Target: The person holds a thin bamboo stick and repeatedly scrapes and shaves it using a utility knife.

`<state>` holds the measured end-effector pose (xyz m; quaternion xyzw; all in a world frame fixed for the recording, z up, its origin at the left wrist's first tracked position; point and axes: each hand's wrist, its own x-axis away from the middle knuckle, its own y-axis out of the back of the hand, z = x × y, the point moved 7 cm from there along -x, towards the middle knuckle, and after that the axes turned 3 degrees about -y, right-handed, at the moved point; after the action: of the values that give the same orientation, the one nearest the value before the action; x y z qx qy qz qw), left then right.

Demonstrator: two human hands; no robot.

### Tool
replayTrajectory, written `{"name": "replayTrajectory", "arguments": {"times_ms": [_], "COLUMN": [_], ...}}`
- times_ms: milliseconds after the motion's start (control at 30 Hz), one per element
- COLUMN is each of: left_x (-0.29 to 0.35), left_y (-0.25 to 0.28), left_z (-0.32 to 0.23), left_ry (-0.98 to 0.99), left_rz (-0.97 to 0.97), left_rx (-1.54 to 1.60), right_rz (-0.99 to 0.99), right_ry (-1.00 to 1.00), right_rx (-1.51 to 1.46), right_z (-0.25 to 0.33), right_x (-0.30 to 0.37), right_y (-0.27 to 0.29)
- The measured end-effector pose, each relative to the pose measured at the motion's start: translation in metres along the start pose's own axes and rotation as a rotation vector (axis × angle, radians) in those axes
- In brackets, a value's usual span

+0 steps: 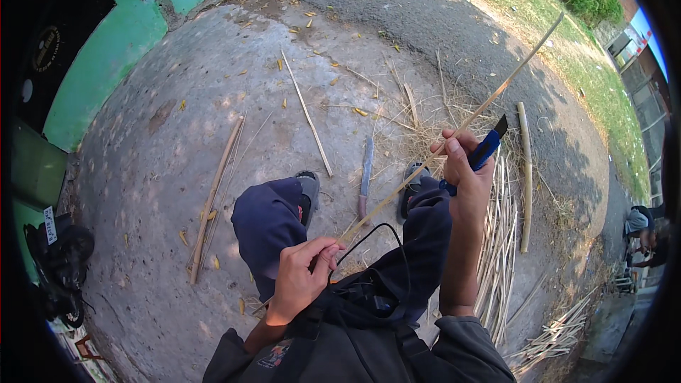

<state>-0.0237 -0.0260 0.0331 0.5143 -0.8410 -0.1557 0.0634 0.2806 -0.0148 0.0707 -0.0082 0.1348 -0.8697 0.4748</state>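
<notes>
A long thin bamboo strip [406, 183] slants across my lap from lower left to upper right. My left hand [301, 276] is closed on it near its lower end, thumb against the fingers. Further up, my right hand [467, 170] pinches the same strip between thumb and fingertips. That hand also grips a blue utility knife [485, 149], its dark blade out and pointing up and away. Between my feet a machete [367, 174] with a brownish handle lies on the ground. A heap of split bamboo strips [499, 241] lies beside my right forearm.
A bamboo pole [525, 177] lies right of the heap, and another bamboo piece [216, 198] to the left. More strips [560, 337] lie at lower right. Shavings [425, 131] litter the concrete ahead. A black cable [397, 234] loops over my lap. A person [642, 234] is at far right.
</notes>
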Motion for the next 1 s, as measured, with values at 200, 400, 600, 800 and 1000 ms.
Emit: {"name": "replayTrajectory", "arguments": {"times_ms": [200, 400, 600, 800, 1000], "left_x": [-0.001, -0.004, 0.000, -0.002, 0.000], "left_y": [0.002, 0.000, 0.000, 0.003, -0.009], "left_z": [-0.002, -0.004, 0.001, 0.000, -0.004], "left_ry": [-0.025, 0.020, -0.032, 0.082, 0.111], "left_rz": [-0.015, 0.090, 0.083, -0.020, 0.053], "left_rx": [-0.079, 0.057, 0.072, 0.153, 0.225], "right_rz": [-0.053, -0.060, -0.164, 0.011, 0.470], "right_ry": [0.044, 0.021, 0.206, 0.599, 0.506], "right_rx": [0.071, 0.004, 0.333, 0.770, 0.839], "right_z": [0.004, 0.000, 0.022, 0.020, -0.018], "right_x": [0.001, -0.006, -0.003, 0.047, 0.097], "right_y": [-0.003, 0.010, 0.003, -0.030, -0.066]}}
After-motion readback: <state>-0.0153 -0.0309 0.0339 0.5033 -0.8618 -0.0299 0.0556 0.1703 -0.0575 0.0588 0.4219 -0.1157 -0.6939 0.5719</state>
